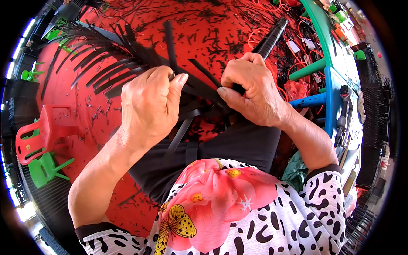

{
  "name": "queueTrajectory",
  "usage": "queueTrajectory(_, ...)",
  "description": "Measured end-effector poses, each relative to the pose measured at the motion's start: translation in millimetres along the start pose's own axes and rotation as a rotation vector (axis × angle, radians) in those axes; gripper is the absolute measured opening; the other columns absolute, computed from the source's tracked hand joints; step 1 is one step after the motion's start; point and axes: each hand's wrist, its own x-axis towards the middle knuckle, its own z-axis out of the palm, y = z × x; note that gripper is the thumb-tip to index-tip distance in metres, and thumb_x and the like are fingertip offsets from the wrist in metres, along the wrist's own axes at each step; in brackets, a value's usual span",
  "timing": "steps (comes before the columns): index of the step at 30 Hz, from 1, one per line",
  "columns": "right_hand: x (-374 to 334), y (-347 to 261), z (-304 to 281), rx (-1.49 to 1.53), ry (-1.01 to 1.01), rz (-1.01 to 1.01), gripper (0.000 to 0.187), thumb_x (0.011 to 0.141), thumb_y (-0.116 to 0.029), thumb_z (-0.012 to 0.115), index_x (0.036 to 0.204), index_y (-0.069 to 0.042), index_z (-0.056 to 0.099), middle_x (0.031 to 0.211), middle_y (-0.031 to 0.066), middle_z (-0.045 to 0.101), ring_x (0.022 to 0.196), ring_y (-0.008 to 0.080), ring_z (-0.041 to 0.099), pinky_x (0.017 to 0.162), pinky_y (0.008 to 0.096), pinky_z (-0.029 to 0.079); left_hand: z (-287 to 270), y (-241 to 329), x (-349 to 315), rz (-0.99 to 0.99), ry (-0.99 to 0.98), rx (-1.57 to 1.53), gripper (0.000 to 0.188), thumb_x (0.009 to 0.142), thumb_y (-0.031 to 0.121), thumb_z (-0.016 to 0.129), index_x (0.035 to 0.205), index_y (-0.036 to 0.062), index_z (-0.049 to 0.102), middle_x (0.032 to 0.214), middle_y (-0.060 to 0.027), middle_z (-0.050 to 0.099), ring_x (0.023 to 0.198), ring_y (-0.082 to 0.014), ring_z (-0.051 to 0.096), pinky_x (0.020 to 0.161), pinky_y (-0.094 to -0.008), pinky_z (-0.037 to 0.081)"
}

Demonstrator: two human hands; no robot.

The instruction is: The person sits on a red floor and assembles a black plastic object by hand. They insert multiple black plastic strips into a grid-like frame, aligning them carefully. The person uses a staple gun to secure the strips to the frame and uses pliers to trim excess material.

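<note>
My left hand (148,100) is closed in a pinch, with a bit of flat black strip (170,44) standing up just behind its fingers. My right hand (255,87) is curled around a thick black handle-like piece (274,39), wound with strip, that sticks out up and to the right. Between the hands and over my lap lies a black band-like piece (195,83), with another loose strip end (204,72) near my right thumb. Many parallel black strips (112,70) fan out from it to the left. My palms hide the exact grips.
Black offcuts litter the red floor (187,38). Left stand a red chair (40,131) and a green chair (46,170). Close on the right are a green table frame (316,29), a blue leg (308,101) and orange cords (255,36). A dark green bag (295,170) lies by my right elbow.
</note>
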Motion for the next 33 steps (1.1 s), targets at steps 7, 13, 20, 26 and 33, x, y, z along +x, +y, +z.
queueTrajectory(7,0,-1,-1,-0.017,-0.011,-0.021,0.016,0.076,-0.013,0.064,0.072,-0.008,0.05,0.067,0.0052,0.052,0.069,0.0246,0.055,0.077,0.0386,0.036,0,-4,1,-0.007,-0.053,0.099,0.024,0.086,0.012,0.062,0.069,0.001,0.05,0.059,-0.0148,0.051,0.054,-0.0345,0.053,0.048,-0.0408,0.041)
queueTrajectory(13,-3,3,-4,-0.015,-0.049,-0.045,0.018,0.079,-0.021,0.066,0.078,-0.008,0.054,0.071,0.004,0.054,0.075,0.0234,0.056,0.083,0.038,0.035,8,-12,0,-0.021,-0.068,0.106,0.025,0.085,0.014,0.062,0.067,0.001,0.05,0.059,-0.0152,0.052,0.054,-0.0349,0.053,0.049,-0.0416,0.041)
queueTrajectory(20,-11,14,-14,0.034,-0.1,-0.223,0.041,0.075,-0.042,0.071,0.095,-0.009,0.057,0.088,0.0032,0.058,0.088,0.023,0.057,0.093,0.0399,0.033,5,-9,9,-0.069,-0.112,0.121,0.031,0.086,0.017,0.062,0.063,0.0012,0.047,0.056,-0.0154,0.05,0.053,-0.036,0.052,0.049,-0.0434,0.04)
queueTrajectory(26,-17,20,-5,-0.101,-0.001,-0.3,0.051,0.069,-0.047,0.074,0.095,-0.007,0.057,0.088,0.0056,0.057,0.087,0.0253,0.055,0.091,0.0394,0.034,2,3,23,-0.052,-0.15,0.224,0.028,0.085,0.019,0.059,0.065,0.0017,0.052,0.06,-0.0178,0.054,0.06,-0.0372,0.056,0.055,-0.0463,0.044)
queueTrajectory(33,-17,20,0,-0.059,0.058,-0.326,0.044,0.07,-0.043,0.074,0.09,-0.008,0.057,0.086,0.0042,0.057,0.085,0.0242,0.055,0.091,0.0387,0.034,-8,5,24,-0.163,-0.196,0.167,0.027,0.085,0.02,0.06,0.067,0.0009,0.054,0.059,-0.018,0.053,0.059,-0.0366,0.056,0.055,-0.044,0.044)
